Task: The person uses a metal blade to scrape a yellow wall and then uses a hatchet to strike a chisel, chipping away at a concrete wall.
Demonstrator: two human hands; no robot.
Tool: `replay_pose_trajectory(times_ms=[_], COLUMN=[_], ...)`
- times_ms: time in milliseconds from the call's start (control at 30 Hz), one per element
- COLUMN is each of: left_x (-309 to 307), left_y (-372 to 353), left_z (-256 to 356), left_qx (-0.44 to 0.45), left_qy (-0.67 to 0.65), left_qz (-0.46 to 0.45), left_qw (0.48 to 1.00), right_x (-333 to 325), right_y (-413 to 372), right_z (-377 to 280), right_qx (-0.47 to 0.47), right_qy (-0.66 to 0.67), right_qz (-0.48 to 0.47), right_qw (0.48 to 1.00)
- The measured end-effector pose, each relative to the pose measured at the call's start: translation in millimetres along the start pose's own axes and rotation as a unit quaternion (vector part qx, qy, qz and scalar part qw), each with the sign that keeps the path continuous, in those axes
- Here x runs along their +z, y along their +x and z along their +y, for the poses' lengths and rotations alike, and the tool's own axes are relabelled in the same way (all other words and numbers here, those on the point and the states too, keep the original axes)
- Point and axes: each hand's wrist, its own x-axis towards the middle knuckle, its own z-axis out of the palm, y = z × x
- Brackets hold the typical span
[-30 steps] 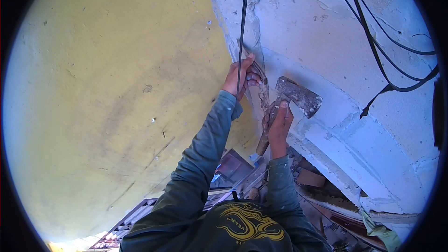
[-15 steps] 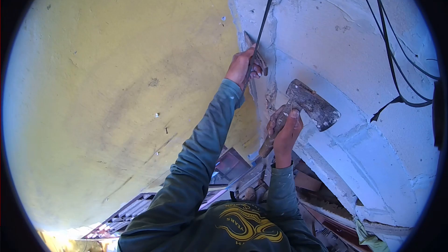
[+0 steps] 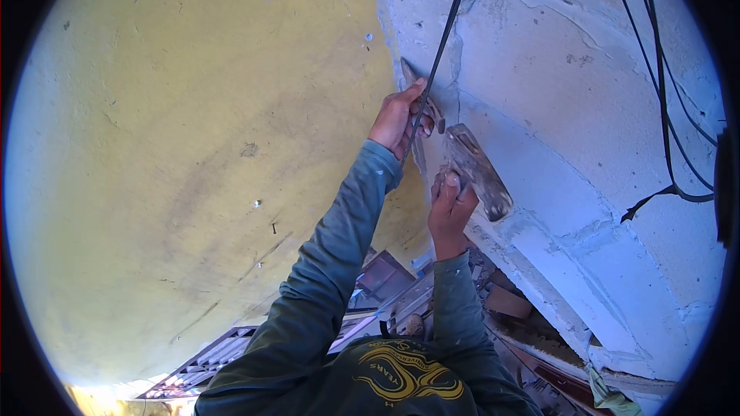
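Note:
My left hand (image 3: 395, 118) is wrapped round a metal chisel (image 3: 408, 72), held against the seam where the yellow wall (image 3: 231, 108) meets the bare grey wall (image 3: 532, 69). The chisel's pointed end lies up at the seam, its blunt end sticking out below my fingers. In my right hand (image 3: 450, 212) is a hammer (image 3: 482, 176) with a heavy, worn head. One end of that head is right by the chisel's blunt end. My right fingers cover most of the handle.
A black cable (image 3: 445, 31) hangs down across my left hand. More dark cables (image 3: 661, 85) dangle at the right. Nails (image 3: 274, 228) stick out of the yellow wall. Far below are slatted panels, boards and a green cloth (image 3: 609, 395).
My right hand has swung the hammer up and left, bringing its head close to the chisel's blunt end. The left hand and chisel stay nearly in place.

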Motion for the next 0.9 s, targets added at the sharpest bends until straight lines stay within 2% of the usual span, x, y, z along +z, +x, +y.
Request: replay_pose_trajectory(times_ms=[33,100,133,200,233,300,433,500,600,633,700,767,800,867,900], left_x=[-1.7,-6.6,-7.8,-5.0,-2.5,-1.8,-2.5,2.1,0.9,-1.0,-10.0,-21.9,-27.3,-41.5,-45.0], left_y=[-4.3,-3.9,-2.5,-1.6,-2.5,-4.4,-1.5,7.8,3.2,1.4,-6.0,-23.0,-27.0,-31.9,-33.7], left_z=[-0.1,-0.3,-3.1,-0.2,2.5,2.2,-2.5,3.7,-5.7,-6.3,-3.7,-4.7,-9.0,-22.8,-27.9], left_qx=[-0.007,-0.015,-0.011,0.003,-0.004,-0.021,-0.013,0.001,-0.016,-0.012,-0.006,0.008,0.005,0.053,0.052], left_qy=[0.008,0.017,0.014,0.013,0.01,0.008,0.002,-0.012,0.006,0.008,0.014,0.101,0.105,0.228,0.232], left_qz=[-0.014,-0.025,-0.016,-0.014,-0.019,-0.021,-0.003,0.004,-0.015,-0.008,-0.003,0.028,0.024,0.065,0.064], left_qw=[1.0,0.999,1.0,1.0,1.0,1.0,1.0,1.0,1.0,1.0,1.0,0.994,0.994,0.97,0.969], right_x=[2.3,9.1,7.8,6.4,7.6,5.2,10.3,7.6,-4.0,-6.3,-10.8,-20.9,-26.9,-37.7,-40.0], right_y=[-0.4,1.3,-0.8,11.5,14.6,2.9,1.0,10.5,7.9,4.9,-9.6,-22.3,-27.7,-38.4,-41.9], right_z=[2.4,9.1,10.3,6.2,-0.6,-16.3,-0.7,-10.3,-17.0,-18.5,-17.9,-12.7,-8.6,3.6,7.3], right_qx=[0.004,-0.07,-0.063,0.014,0.006,0.044,-0.009,0.007,0.051,0.048,0.103,0.132,0.16,0.184,0.206], right_qy=[-0.001,0.148,0.147,-0.046,-0.044,0.078,0.064,-0.053,-0.019,-0.021,0.038,0.044,0.049,0.07,0.09], right_qz=[-0.002,0.036,0.037,-0.008,-0.008,0.022,0.017,-0.008,-0.041,-0.04,-0.003,-0.003,-0.004,-0.008,-0.018], right_qw=[1.0,0.986,0.986,0.999,0.999,0.996,0.998,0.999,0.998,0.998,0.994,0.99,0.986,0.98,0.974])
